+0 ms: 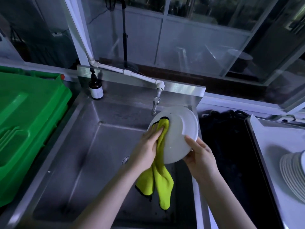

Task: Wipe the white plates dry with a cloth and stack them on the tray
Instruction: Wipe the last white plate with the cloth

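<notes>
A white plate [179,129] is held tilted above the right side of the steel sink [85,146]. My right hand [200,156] grips its lower right rim. My left hand [148,147] presses a yellow-green cloth [160,176] flat against the plate's left face, and the cloth's loose end hangs down over the basin. A stack of several white plates [292,176] stands on the pale tray [270,138] at the far right.
A faucet [156,103] on a white pipe hangs just behind the plate. A brown pump bottle [95,88] stands at the sink's back left corner. Green plastic crates [28,123] fill the left side. A black surface [231,154] lies between sink and tray.
</notes>
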Demonstrator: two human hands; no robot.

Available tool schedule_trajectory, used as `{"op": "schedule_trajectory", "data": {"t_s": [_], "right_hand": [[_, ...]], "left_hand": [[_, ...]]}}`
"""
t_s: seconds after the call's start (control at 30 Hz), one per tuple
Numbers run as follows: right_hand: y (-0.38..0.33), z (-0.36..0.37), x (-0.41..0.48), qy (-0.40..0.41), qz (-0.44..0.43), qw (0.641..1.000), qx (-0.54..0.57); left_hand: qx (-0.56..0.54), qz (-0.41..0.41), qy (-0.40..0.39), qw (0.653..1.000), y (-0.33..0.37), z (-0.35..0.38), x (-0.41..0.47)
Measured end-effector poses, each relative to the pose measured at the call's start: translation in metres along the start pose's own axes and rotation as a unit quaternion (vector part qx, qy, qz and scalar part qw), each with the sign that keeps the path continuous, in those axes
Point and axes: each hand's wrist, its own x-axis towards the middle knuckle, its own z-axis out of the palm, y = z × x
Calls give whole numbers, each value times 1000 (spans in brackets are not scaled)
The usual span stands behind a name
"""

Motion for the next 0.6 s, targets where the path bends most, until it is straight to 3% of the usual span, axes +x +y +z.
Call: {"op": "schedule_trajectory", "data": {"t_s": [0.23, 0.3, 0.37, 0.43, 0.5, 0.6], "right_hand": [[6, -23, -3, 14, -55, 985, -164], [7, -29, -5, 7, -74, 976, -206], [7, -31, -8, -7, -103, 958, -269], [8, -31, -12, -36, -153, 928, -337], [11, -29, -13, -60, -207, 873, -437], [22, -23, -16, -99, -265, 789, -546]], "left_hand": [[6, -68, -87, 994, -35, 21, -12], [-14, -99, -72, 992, -39, 27, -13], [-101, -174, -15, 979, -34, 22, -11], [-232, -245, 32, 941, -17, 7, -6], [-360, -276, 56, 890, 2, -6, -1], [-436, -281, 73, 852, 23, -20, 3]]}}
